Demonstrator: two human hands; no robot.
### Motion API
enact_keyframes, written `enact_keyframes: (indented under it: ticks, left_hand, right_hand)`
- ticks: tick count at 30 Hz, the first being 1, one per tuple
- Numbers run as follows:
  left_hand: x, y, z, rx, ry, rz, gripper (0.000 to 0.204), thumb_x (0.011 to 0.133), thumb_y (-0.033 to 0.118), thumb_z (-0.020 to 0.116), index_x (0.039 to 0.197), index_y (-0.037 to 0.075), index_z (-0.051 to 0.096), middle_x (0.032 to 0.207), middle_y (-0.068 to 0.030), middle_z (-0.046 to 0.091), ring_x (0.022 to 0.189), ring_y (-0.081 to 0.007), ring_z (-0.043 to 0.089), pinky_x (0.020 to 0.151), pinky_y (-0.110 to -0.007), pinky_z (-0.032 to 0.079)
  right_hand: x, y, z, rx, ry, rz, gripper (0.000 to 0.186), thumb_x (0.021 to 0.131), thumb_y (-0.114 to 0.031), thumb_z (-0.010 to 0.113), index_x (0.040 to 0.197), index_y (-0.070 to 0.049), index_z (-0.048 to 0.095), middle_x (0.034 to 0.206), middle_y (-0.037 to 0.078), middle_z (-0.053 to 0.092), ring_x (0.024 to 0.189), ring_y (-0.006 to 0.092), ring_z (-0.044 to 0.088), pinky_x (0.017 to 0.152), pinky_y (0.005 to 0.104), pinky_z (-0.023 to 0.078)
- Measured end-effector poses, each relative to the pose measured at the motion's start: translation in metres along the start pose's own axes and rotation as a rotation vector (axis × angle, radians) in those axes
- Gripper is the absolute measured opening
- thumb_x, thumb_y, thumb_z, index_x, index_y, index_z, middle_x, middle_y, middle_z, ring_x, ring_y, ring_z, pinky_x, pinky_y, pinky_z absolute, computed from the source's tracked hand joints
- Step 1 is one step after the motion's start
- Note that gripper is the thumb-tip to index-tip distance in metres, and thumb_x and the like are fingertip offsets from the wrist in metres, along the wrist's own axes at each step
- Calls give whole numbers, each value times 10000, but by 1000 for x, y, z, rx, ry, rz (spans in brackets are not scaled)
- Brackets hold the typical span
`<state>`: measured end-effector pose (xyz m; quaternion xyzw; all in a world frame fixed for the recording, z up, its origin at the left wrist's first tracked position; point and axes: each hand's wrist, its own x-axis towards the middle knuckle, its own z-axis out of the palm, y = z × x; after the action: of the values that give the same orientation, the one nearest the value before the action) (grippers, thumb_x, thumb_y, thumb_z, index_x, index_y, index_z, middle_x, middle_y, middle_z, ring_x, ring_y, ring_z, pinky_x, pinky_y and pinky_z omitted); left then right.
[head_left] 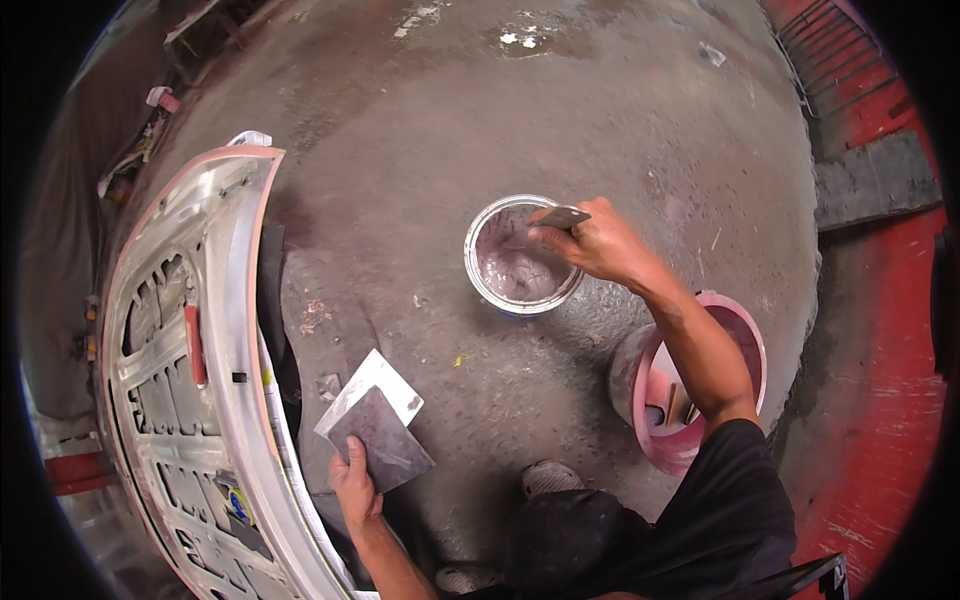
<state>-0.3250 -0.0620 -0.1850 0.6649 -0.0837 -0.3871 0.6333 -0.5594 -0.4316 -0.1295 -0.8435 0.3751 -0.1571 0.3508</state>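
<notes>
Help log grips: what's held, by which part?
Left hand: dark grey rectangular plate over white board, by near edge. Right hand: flat grey blade; gripped part unclear.

The open tin (472, 258) is showing a silvery rim around mauve-grey paste (522, 275), while the slim spreader (564, 216) is looking dull grey and the flat plate (387, 440) is displaying smudged dark grey against a plain white board (392, 382). The vehicle panel (247, 205) is gleaming silver-grey with a pinkish edge, and the bucket (626, 378) is showing dusty pink. The concrete floor (400, 140) is presenting mottled grey with white blotches, and the sleeve (742, 480) is appearing plain black.
</notes>
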Motion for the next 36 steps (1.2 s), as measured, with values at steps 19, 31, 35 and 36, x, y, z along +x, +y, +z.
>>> enact_keyframes:
  ticks: [19, 31, 35, 36]
  left_hand:
    - [8, -14, 9, -43, -49, -24, 320, 981, 253, 549, 1148, -18, 586, 1075, -82, 648, 935, -150, 610, 823, -301, 487]
    - [-14, -9, -1, -75, -4, -3, 343, 1002, 262, 504, 1158, -35, 577, 1081, -82, 643, 937, -152, 606, 828, -294, 480]
    - [-21, -3, -9, -83, 35, -7, 351, 1004, 270, 496, 1160, -34, 576, 1078, -86, 644, 935, -156, 608, 830, -296, 478]
    - [-21, -4, -10, -101, 21, 7, 356, 1001, 278, 502, 1172, -28, 566, 1090, -94, 640, 943, -166, 612, 829, -306, 484]
  right_hand:
    - [3, 7, 53, 187, 234, 38, 296, 903, -314, 640, 918, -30, 721, 720, 136, 664, 590, 201, 605, 549, 359, 458]
    - [12, -15, 73, 3, 122, -87, 424, 922, -345, 607, 727, 27, 662, 488, 157, 528, 416, 263, 500, 461, 402, 389]
    - [9, -35, 71, -33, -59, -201, 408, 913, -336, 608, 749, 34, 661, 566, 207, 563, 526, 352, 558, 553, 440, 424]
    - [10, -34, 71, -89, -117, -185, 400, 911, -337, 608, 769, 32, 668, 589, 213, 573, 547, 363, 567, 564, 440, 432]
